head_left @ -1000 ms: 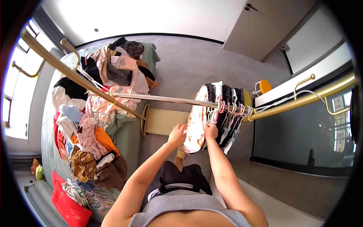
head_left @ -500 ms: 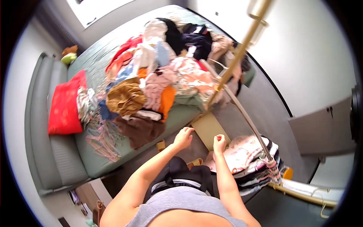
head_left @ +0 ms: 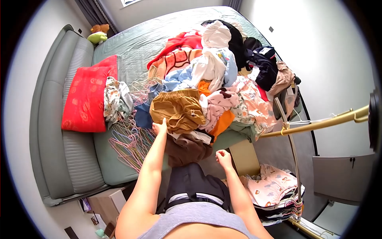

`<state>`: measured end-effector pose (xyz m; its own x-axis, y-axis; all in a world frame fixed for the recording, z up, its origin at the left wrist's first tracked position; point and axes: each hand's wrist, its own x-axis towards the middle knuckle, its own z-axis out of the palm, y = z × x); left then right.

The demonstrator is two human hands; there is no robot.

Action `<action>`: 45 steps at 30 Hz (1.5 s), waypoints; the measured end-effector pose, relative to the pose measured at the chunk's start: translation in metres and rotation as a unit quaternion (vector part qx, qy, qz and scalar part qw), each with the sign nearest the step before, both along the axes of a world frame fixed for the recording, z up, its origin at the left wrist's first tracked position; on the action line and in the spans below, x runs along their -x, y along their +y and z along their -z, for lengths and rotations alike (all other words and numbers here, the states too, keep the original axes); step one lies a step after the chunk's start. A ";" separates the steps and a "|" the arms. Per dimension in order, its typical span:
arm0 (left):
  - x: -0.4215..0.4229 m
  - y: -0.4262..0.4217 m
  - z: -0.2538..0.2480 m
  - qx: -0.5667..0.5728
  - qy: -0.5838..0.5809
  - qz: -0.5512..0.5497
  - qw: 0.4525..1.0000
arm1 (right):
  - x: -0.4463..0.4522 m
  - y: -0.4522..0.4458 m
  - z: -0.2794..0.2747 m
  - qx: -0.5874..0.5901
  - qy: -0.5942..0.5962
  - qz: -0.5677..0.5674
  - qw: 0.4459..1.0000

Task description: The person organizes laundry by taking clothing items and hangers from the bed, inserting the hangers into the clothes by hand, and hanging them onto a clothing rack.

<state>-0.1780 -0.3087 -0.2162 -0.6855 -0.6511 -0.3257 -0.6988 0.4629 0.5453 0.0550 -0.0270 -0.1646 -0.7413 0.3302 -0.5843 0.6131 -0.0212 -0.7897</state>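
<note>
My left hand (head_left: pixel 160 127) reaches to the lower left edge of the mustard-brown shorts (head_left: pixel 177 109) on the bed, with its thumb apart from the fingers and nothing visibly gripped. Dark brown cloth (head_left: pixel 187 150) lies just right of and below this hand. My right hand (head_left: pixel 223 158) is curled closed in front of my body, near the beige bench (head_left: pixel 243 157), and nothing shows in it. Around the shorts are a pink patterned garment (head_left: pixel 219 105), an orange cloth (head_left: pixel 223 124) and a dark blue cloth (head_left: pixel 143 115).
Loose hangers (head_left: pixel 129 145) lie beside the red pillow (head_left: pixel 85 99) and a patterned cloth (head_left: pixel 116 99). More clothes are heaped across the bed (head_left: pixel 135 47). At the right, hung garments (head_left: pixel 270 187) are on a metal rail (head_left: pixel 295 159) of the gold rack (head_left: pixel 318 126).
The view has turned left from the rack towards the bed. My right hand has left the hung clothes, and my left hand has moved from beside them to the mustard-brown shorts.
</note>
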 end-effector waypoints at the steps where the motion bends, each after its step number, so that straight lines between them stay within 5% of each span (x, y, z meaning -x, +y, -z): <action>1: 0.013 -0.010 0.008 -0.065 0.001 0.003 0.998 | 0.003 -0.006 -0.003 0.007 -0.005 -0.004 1.000; 3: 0.033 -0.032 0.033 -0.231 0.061 0.064 0.969 | 0.010 -0.014 -0.010 0.014 -0.019 -0.009 1.000; 4: 0.032 -0.022 0.018 -0.155 0.178 0.112 0.965 | 0.014 -0.016 -0.015 0.018 -0.024 -0.003 1.000; 8: 0.005 0.037 -0.074 -0.195 0.328 0.259 0.887 | 0.042 -0.024 -0.030 0.041 -0.001 0.016 0.999; 14: -0.114 0.081 -0.129 -0.114 0.222 0.645 0.722 | 0.113 -0.051 -0.072 0.275 0.178 0.030 0.944; 17: -0.143 0.080 -0.146 -0.251 0.312 0.581 0.708 | 0.116 -0.053 -0.084 0.209 0.197 -0.047 0.957; 18: -0.147 0.064 -0.140 -0.216 0.240 0.586 0.743 | 0.112 -0.050 -0.091 0.201 0.204 -0.054 0.957; 20: -0.149 0.053 -0.128 -0.270 0.382 0.383 0.797 | 0.097 -0.035 -0.084 0.220 0.131 -0.074 0.964; 21: -0.148 0.044 -0.124 -0.224 0.331 0.281 0.873 | 0.087 -0.027 -0.087 0.256 0.130 -0.104 0.952; 22: -0.147 0.041 -0.131 -0.242 0.325 0.223 0.887 | 0.078 -0.020 -0.094 0.294 0.114 -0.123 0.941; 24: -0.141 0.038 -0.146 -0.042 0.415 0.350 0.838 | 0.058 -0.005 -0.100 0.267 0.108 -0.201 0.936; 27: -0.137 0.042 -0.152 -0.099 0.336 0.668 0.657 | 0.037 0.013 -0.115 0.236 0.120 -0.239 0.934; 30: -0.162 0.062 -0.158 -0.175 0.213 0.589 0.759 | 0.028 0.032 -0.106 0.188 0.150 -0.165 0.957; 32: -0.175 0.069 -0.171 -0.169 0.202 0.559 0.786 | 0.026 0.037 -0.110 0.007 0.217 -0.178 0.960; 36: -0.200 0.073 -0.165 -0.171 0.105 0.467 0.861 | 0.024 0.014 -0.149 0.151 0.143 -0.291 0.934; 38: -0.208 0.063 -0.155 -0.286 0.107 0.398 0.865 | 0.019 -0.014 -0.136 0.036 0.214 -0.383 0.898; 40: -0.213 0.042 -0.153 -0.457 0.054 0.346 0.818 | 0.023 -0.035 -0.114 0.054 0.205 -0.378 0.901; 45: -0.242 -0.040 -0.199 -0.589 0.015 0.297 0.751 | 0.030 -0.103 -0.120 0.217 0.114 -0.307 0.919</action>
<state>0.0643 -0.3492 -0.0171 -0.7596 0.5006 -0.4153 -0.5394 -0.1280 0.8323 0.0247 -0.1296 -0.0441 -0.8292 -0.4200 -0.3688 0.4346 -0.0696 -0.8979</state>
